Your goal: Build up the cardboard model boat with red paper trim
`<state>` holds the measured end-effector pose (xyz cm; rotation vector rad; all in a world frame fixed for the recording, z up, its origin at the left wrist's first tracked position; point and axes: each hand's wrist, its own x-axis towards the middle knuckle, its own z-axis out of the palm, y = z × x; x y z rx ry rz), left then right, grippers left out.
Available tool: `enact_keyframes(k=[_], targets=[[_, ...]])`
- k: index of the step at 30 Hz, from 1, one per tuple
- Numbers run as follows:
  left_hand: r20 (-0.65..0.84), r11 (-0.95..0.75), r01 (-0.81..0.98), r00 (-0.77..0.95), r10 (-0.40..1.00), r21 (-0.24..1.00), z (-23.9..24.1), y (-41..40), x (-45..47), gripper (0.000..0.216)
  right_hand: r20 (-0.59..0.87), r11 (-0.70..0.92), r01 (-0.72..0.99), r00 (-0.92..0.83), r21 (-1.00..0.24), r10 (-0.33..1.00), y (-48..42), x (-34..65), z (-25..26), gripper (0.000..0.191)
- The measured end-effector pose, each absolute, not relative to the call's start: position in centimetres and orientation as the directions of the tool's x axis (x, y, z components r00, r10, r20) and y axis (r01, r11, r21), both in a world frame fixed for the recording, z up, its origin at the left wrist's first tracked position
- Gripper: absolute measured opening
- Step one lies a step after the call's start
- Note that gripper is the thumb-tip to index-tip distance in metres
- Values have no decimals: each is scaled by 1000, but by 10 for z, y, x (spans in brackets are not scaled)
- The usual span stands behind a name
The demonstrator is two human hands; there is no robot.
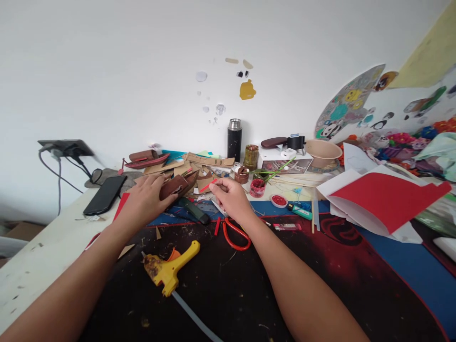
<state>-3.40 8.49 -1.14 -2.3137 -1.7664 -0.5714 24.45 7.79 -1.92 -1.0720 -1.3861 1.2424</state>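
Observation:
My left hand (149,194) grips the near end of a small brown model boat (183,182), thumb on the near side and fingers over the far side. A short red strip (205,188) is pinched between the thumb and fingers of my right hand (231,194), just right of the boat. Below the boat lies a dark green utility knife (194,211). Orange-handled scissors (236,247) rest under my right wrist, beside another small red strip (217,226). A yellow hot glue gun (167,273) lies between my forearms on the dark mat.
Cardboard scraps (208,159) and a second, reddish model boat (147,161) lie behind my hands. A black thermos (234,141), paint pots (257,188) and a white box (285,164) stand along the wall. Red paper (384,197) lies right, a phone (105,195) left.

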Motion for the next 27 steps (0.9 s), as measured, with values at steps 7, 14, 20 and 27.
enact_keyframes(k=[7,14,20,27], targets=[[263,-255,962,223,939,94,-27,94,-44,67,22,136,270,-384,-953,923,66,242,-15,19],[318,-228,942,143,937,247,-25,85,-43,59,6,302,517,-498,-801,867,57,238,-16,14],[356,-214,914,84,931,344,-25,80,-39,65,-8,359,604,-519,-712,855,58,241,-15,13],[388,-252,873,79,918,417,-27,77,-28,71,-8,375,730,-462,-572,887,62,245,-15,19]])
